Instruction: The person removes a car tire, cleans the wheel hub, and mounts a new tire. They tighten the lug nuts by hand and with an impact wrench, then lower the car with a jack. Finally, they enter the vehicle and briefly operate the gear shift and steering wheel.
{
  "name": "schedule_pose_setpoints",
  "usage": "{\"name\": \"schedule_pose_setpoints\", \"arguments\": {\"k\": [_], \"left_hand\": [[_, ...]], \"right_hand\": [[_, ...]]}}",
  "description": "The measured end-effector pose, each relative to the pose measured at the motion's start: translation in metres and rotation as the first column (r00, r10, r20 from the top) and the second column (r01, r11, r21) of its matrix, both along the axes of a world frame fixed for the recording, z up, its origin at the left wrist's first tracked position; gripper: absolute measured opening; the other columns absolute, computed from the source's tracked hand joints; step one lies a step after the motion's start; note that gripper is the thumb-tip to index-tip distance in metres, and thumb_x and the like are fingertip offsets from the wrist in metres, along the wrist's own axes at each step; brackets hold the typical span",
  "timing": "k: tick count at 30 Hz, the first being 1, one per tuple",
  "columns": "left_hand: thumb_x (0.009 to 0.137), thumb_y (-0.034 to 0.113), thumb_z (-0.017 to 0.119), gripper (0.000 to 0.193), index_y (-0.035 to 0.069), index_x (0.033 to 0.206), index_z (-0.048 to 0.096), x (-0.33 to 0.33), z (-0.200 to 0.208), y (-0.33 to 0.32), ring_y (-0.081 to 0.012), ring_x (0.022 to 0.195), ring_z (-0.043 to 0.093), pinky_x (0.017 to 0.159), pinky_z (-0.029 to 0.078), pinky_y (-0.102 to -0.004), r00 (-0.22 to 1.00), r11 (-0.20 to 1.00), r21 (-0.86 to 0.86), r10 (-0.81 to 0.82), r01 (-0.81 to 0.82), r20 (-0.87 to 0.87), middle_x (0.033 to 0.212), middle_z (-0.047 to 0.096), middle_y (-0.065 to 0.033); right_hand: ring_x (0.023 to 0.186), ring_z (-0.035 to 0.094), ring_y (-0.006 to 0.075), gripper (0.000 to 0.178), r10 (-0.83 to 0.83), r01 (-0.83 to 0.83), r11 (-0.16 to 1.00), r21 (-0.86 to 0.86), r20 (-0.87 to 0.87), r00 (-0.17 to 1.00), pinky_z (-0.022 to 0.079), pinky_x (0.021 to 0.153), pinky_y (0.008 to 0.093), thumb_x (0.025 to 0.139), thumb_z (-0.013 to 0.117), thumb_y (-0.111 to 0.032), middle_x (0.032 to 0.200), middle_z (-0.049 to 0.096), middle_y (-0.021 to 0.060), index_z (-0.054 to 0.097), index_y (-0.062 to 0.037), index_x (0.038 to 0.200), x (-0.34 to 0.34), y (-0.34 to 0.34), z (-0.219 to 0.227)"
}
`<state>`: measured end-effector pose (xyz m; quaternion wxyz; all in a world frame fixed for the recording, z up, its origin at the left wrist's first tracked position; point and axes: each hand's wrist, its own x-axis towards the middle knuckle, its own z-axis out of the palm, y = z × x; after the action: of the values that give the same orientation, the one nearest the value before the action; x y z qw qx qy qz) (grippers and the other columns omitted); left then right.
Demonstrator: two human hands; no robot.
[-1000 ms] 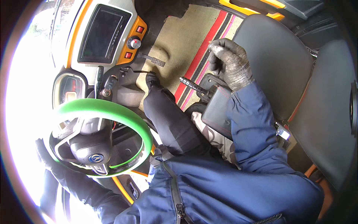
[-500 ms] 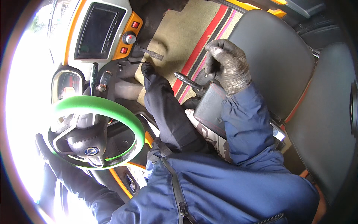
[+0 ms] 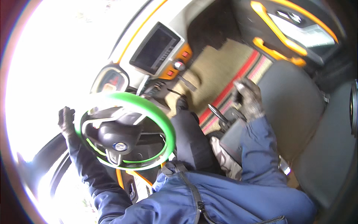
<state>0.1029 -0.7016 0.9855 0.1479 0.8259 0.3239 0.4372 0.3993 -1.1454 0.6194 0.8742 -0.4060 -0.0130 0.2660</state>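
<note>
My left hand (image 3: 67, 120), in a dark glove, is raised beside the left side of the green-covered steering wheel (image 3: 169, 136), apart from its rim. Its fingers look curled together with nothing visible in them. My right hand (image 3: 250, 99), in a worn grey glove, is held over the front of the dark armrest (image 3: 232, 140), fingers bent into a loose fist. I see nothing in it. Just left of that hand, a black lever (image 3: 217, 112) stands up from the floor beside the seat; a gap shows between them.
A screen (image 3: 156, 48) sits on the dashboard, with an orange panel holding a knob (image 3: 179, 65) and red switches. My foot (image 3: 182, 103) is by the pedals (image 3: 187, 83). A striped mat (image 3: 209, 71) covers the floor. Grey passenger seats (image 3: 294, 108) stand at right, beyond them a door with an orange handle (image 3: 278, 28).
The view has swung, so the cab appears shifted right and the far door shows more. My left hand has risen beside the wheel. My right hand stays near the armrest, still curled.
</note>
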Motion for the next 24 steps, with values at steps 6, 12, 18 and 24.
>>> {"name": "schedule_pose_setpoints", "arguments": {"k": [6, 12, 18, 24], "left_hand": [[0.09, 0.026, 0.06, 0.022, 0.004, 0.092, 0.06, 0.02, -0.011, -0.047, -0.0088, 0.055, 0.052, 0.05, 0.042, -0.0245, 1.0, 1.0, -0.002, -0.003, 0.003, -0.024, 0.072, 0.064, -0.0061], [0.088, 0.024, 0.063, 0.02, 0.004, 0.085, 0.059, 0.024, -0.011, -0.05, -0.0092, 0.05, 0.051, 0.046, 0.042, -0.0245, 0.999, 0.997, -0.073, -0.027, 0.03, 0.035, 0.07, 0.065, -0.0076], [0.089, 0.022, 0.063, 0.017, 0.006, 0.084, 0.059, 0.023, -0.011, -0.045, -0.0077, 0.048, 0.05, 0.043, 0.04, -0.0227, 0.999, 0.997, -0.072, 0.005, -0.002, 0.054, 0.067, 0.064, -0.0067], [0.089, 0.025, 0.063, 0.019, 0.007, 0.085, 0.059, 0.023, -0.013, -0.044, -0.0078, 0.049, 0.05, 0.044, 0.041, -0.023, 0.999, 0.997, -0.079, 0.009, -0.006, 0.039, 0.068, 0.064, -0.0061]], "right_hand": [[0.048, 0.051, 0.0102, 0.007, -0.03, 0.031, 0.999, -0.01, 0.058, 0.998, 0.041, 0.042, 0.0235, 0.086, 0.058, -0.015, 0.06, 0.054, 0.001, 0.059, -0.0075, 0.087, -0.004, -0.001, 0.004], [0.048, 0.051, 0.0111, 0.009, -0.044, 0.045, 0.993, 0.113, -0.009, 0.999, 0.044, 0.043, 0.0242, 0.086, 0.057, -0.013, 0.061, 0.055, 0.0023, 0.058, -0.0055, 0.091, -0.008, -0.011, 0.001], [0.049, 0.052, 0.014, 0.01, -0.051, 0.053, 0.994, 0.092, -0.022, 0.998, 0.042, 0.042, 0.0262, 0.085, 0.057, -0.014, 0.062, 0.055, 0.0035, 0.059, -0.0053, 0.089, -0.009, -0.019, 0.002], [0.05, 0.053, 0.0114, 0.006, -0.027, 0.024, 0.996, 0.082, 0.031, 0.999, 0.04, 0.043, 0.0242, 0.087, 0.056, -0.012, 0.062, 0.056, 0.0023, 0.058, -0.0062, 0.088, -0.001, -0.01, 0.001]]}}
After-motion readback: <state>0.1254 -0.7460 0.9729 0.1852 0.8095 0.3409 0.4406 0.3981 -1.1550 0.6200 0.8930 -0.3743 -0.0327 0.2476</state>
